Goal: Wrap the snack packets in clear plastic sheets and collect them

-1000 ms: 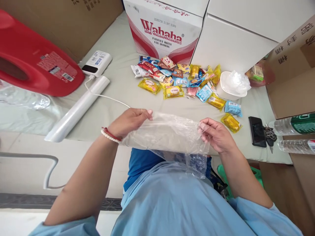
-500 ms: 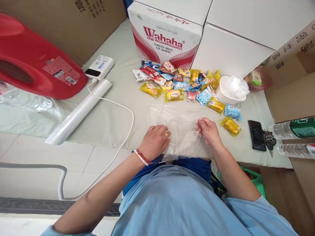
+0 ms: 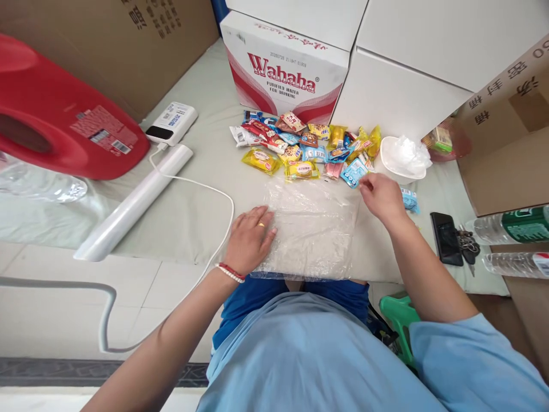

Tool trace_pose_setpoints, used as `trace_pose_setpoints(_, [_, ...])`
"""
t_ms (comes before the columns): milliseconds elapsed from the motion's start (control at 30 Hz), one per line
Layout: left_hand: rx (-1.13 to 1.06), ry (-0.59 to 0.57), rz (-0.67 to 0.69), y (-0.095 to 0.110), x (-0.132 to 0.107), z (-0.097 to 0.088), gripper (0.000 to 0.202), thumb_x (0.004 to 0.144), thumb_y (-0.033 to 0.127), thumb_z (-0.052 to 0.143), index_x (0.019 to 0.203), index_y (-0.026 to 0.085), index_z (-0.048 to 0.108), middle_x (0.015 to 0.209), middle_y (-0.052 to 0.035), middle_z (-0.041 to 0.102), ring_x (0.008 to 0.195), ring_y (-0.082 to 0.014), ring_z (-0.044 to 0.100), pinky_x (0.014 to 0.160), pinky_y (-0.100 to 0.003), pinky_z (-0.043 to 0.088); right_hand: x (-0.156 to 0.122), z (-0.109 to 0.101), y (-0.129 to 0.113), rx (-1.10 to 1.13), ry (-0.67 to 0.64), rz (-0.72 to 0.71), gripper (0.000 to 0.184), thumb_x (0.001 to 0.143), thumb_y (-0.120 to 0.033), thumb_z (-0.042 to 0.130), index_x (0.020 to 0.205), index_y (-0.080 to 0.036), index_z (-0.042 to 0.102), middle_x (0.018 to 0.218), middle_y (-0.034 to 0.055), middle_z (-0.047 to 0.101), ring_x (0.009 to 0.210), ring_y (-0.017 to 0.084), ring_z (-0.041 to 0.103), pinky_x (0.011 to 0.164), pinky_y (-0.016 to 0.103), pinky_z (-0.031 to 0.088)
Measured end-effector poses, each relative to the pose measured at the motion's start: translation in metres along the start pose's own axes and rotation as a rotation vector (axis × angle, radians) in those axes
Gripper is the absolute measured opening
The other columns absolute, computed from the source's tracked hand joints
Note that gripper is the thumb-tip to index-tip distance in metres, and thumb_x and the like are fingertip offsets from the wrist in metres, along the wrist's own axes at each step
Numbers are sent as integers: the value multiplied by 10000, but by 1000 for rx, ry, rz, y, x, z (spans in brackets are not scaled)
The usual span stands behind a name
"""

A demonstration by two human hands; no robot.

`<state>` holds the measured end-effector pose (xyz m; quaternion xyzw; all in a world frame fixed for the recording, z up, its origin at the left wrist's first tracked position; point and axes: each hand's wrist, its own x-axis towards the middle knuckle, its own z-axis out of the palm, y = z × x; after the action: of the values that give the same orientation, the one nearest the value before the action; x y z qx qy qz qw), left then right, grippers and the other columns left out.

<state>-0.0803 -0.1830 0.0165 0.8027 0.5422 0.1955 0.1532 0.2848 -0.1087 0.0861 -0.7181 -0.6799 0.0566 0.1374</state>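
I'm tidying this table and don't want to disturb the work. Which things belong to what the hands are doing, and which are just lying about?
In use: clear plastic bag, its edge under the left hand; snack packets, at the right hand.
Lying about: red jug, power bank, white roll, phone, keys, water bottles, Wahaha box.

Blue packet [image 3: 412, 201] half hidden behind right hand [image 3: 383, 197]; red jug [image 3: 64, 126] cropped.
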Motion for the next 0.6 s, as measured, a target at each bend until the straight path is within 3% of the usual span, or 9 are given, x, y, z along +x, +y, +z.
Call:
trace_pose_setpoints(100, [110,-73,25,4,1,10,492,1059,389,415,1496,219,564,1653,-158,467,1541,-339,424,1267,-617,243,49,4,-11,-117,52,-183,395,978,-243,521,1332,-163,676,1383,188,620,1295,392,521,1056,530,447])
trace_pose_setpoints(200, [191,-78,51,3,-1,14,518,1073,396,390,1537,214,531,1678,-156,425,1560,-335,398,1269,-622,235,93,18,-15,-185,13,-352,435,1015,-234,463,1412,-170,630,1589,162,477,1462,417,350,1151,613,343])
trace_pose_setpoints(333, [256,-79,51,4,-2,14,529,1084,398,361,1539,194,535,1675,-146,431,1557,-323,406,1268,-614,267,123,21,-21,-194,-92,-431,359,1027,-285,447,1218,-176,731,1474,154,595,1447,392,373,1183,614,316])
trace_pose_setpoints(500, [258,-73,41,6,-1,14,523,1084,402,365,1540,211,537,1667,-126,452,1551,-315,417,1272,-604,274,100,-19,-29,82,72,-240,369,1033,-355,475,1285,-147,647,1264,179,682,1150,315,606,1043,491,473])
trace_pose_setpoints(533, [252,-74,41,6,-1,14,520,1083,401,370,1540,217,537,1667,-123,453,1553,-314,415,1273,-603,272,89,-28,-30,169,22,-219,371,1028,-395,504,1274,-152,636,1187,159,704,1063,295,636,981,469,500])
trace_pose_setpoints(600, [243,-77,39,5,-1,13,516,1082,401,375,1537,223,539,1668,-122,452,1555,-314,411,1273,-603,270,65,-41,-35,320,-261,-246,397,979,-496,594,1211,-180,654,1044,92,726,923,254,662,857,402,528])
